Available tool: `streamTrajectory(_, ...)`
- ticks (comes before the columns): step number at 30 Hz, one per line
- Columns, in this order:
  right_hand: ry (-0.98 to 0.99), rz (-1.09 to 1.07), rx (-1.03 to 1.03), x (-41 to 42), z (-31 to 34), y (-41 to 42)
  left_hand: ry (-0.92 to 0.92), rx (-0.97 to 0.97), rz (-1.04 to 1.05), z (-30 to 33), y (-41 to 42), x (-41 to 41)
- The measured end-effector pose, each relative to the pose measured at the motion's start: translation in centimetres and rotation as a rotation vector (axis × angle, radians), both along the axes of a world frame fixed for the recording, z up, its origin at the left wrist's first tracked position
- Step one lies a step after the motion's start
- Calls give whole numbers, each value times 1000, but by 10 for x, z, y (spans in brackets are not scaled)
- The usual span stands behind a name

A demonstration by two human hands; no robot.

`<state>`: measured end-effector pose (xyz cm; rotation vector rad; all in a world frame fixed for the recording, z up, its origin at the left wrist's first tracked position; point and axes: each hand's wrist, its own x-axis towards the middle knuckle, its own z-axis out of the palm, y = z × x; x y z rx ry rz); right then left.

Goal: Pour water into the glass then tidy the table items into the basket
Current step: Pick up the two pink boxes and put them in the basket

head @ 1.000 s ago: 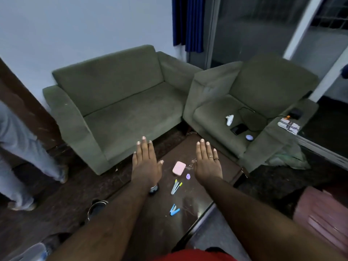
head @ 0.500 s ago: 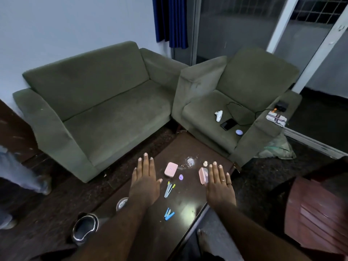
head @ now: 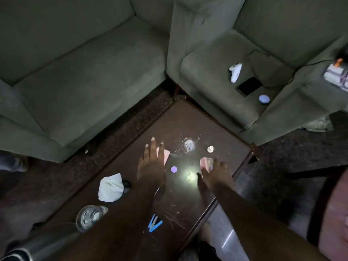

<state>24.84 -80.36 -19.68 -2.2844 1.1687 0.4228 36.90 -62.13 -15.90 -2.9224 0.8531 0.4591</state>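
Seemingly nothing is tidied yet: both hands, left hand and right hand, hover flat with fingers straight (holding nothing) over scattered items, the glass beside the left forearm, no basket visible.

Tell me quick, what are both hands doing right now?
Left hand: open, fingers straight, over the flat pink rectangular case; contact unclear.
Right hand: open, fingers reaching onto the second pink case, not gripping it.
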Motion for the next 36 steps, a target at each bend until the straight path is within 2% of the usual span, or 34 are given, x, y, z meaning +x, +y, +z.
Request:
streamTrajectory(3,-34,-74,95,9,-29,-10,133,99,16,-28,-6,18)
streamTrajectory(6,-122,-149,175,13,-41,-17,243,76,92,-46,-10,30)
streamTrajectory(10,-240,-158,182,10,-51,-19,297,11,191,-66,-18,36)
streamTrajectory(12,-211,-191,170,9,-55,-19,300,-28,206,-73,-21,36)
streamTrajectory(18,-95,-169,37,19,-58,-15,322,24,262,-77,-26,37)
streamTrajectory(22,-109,-43,81,22,-45,-9,313,-9,306,-68,-30,34)
streamTrajectory(28,-50,-42,86,31,4,-7,302,-77,339,-4,-22,36)
streamTrajectory(36,-117,63,147,77,156,41,166,-188,427,165,38,22)
